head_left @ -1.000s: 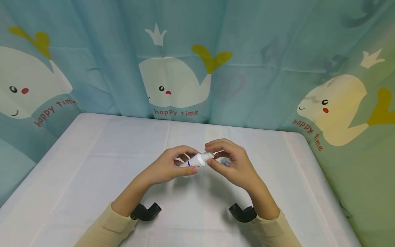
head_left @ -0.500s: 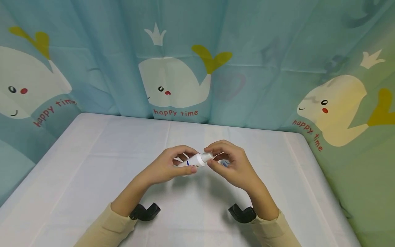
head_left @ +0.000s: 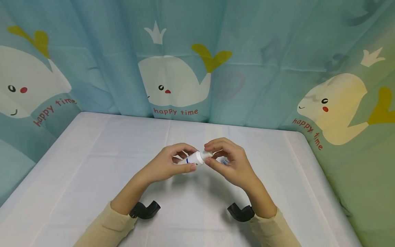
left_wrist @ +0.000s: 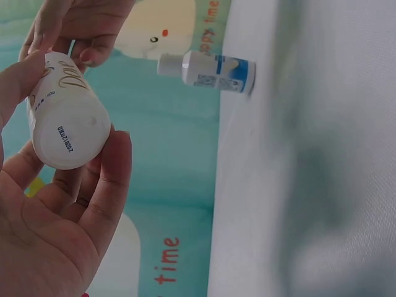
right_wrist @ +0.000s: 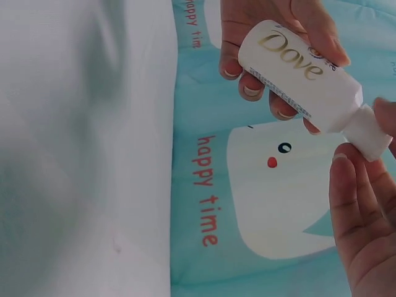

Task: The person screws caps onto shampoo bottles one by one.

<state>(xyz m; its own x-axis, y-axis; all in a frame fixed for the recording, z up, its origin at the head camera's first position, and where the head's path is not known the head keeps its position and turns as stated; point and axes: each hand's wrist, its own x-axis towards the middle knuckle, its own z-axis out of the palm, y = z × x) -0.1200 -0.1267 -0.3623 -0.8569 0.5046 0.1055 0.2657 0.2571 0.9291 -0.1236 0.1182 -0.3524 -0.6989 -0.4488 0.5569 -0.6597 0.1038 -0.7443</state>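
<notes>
A small white Dove bottle [right_wrist: 297, 74] lies tilted in my left hand [head_left: 163, 165], its capped end towards the right. The fingers and thumb of that hand grip its body, and the left wrist view shows its round base with a printed code. With thumb and fingertips, my right hand [head_left: 234, 162] pinches the white cap [right_wrist: 366, 133], which sits on the bottle's neck. Both hands are above the table. Behind the right hand, a second bottle [left_wrist: 216, 72], white and blue with a white cap, stands upright on the table; the head view shows only a bit of it.
A white cloth covers the table [head_left: 108, 192]. Along its back and sides hangs a blue-green curtain [head_left: 262, 68] printed with whales. Black curved pieces [head_left: 145, 210] are worn at both wrists, by the beige sleeves [head_left: 106, 226].
My right thumb and fingertips have shifted slightly on the cap and cover more of it. The left hand keeps its grip on the bottle, and the second bottle stays in place.
</notes>
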